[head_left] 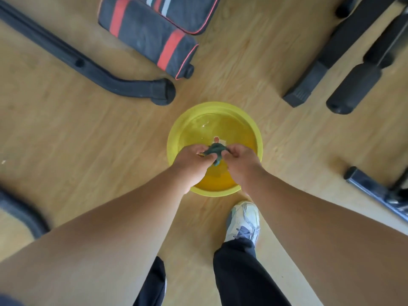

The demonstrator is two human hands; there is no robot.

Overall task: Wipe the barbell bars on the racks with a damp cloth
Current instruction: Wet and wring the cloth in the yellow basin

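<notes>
Both forearms are bare, with no sleeves showing. The legs wear dark, loose trousers (pixel 240 274). One foot shows in a white and grey laced trainer (pixel 242 220) with purple laces.

Floor (pixel 66 133) is light wood-look plank, smooth with a soft sheen, grain lines showing. The basin (pixel 174 133) looks like yellow plastic, glossy and smooth, a bit see-through at the rim, and the water (pixel 212 127) in it throws shiny glints. The cloth (pixel 215 151) is dark green fabric, bunched up and wet-looking, matt. Bench pad (pixel 143 34) is dark with red stripes, kinda scuffed, low sheen, looks like vinyl. The bar (pixel 66 54) on the left looks like matt black metal with a rubbery end cap. Foam rollers (pixel 353 89) are matt black. Shoe (pixel 242 219) is white mesh-type fabric with laces, trousers (pixel 240 277) plain dark cloth.
</notes>
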